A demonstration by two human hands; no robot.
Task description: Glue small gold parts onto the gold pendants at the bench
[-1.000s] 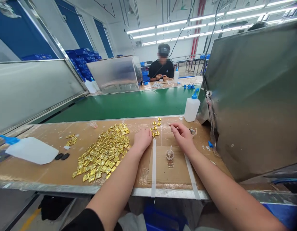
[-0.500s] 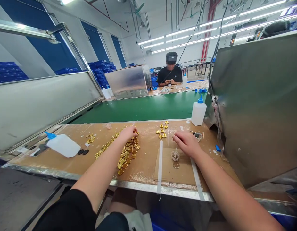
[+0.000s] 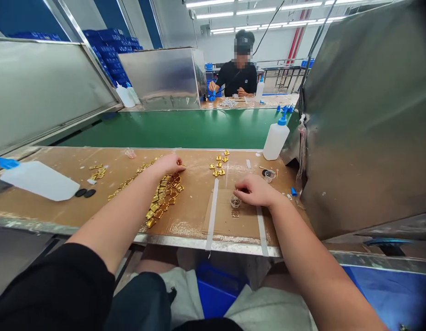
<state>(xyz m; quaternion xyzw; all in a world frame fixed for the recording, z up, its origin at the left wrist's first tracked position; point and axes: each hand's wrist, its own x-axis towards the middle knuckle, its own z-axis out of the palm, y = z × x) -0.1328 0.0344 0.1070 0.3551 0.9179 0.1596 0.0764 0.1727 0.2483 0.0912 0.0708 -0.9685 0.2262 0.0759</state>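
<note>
My left hand (image 3: 168,164) is closed in a pinch at the far end of the rows of small gold-coloured pieces (image 3: 166,193), with a gold-coloured piece (image 3: 183,166) at its fingertips. My right hand (image 3: 254,190) has its fingers pressed together just above a small clear cup (image 3: 235,201), which stands on a taped-down cardboard sheet (image 3: 230,225). What those fingers hold is too small to make out. Beyond the cardboard lies a loose group of gold-coloured pieces (image 3: 218,165).
A white bottle with a blue cap (image 3: 275,141) stands at the back right; another bottle (image 3: 40,180) lies at left beside black discs (image 3: 85,192). A green belt (image 3: 185,128) runs behind the table. A metal panel (image 3: 364,138) rises at right. A co-worker (image 3: 238,76) sits opposite.
The view has tipped downward, so things sit higher in it. My right hand has come lower, closer to the clear cup. My left hand stays at the gold-coloured pieces. The co-worker's hands have moved apart.
</note>
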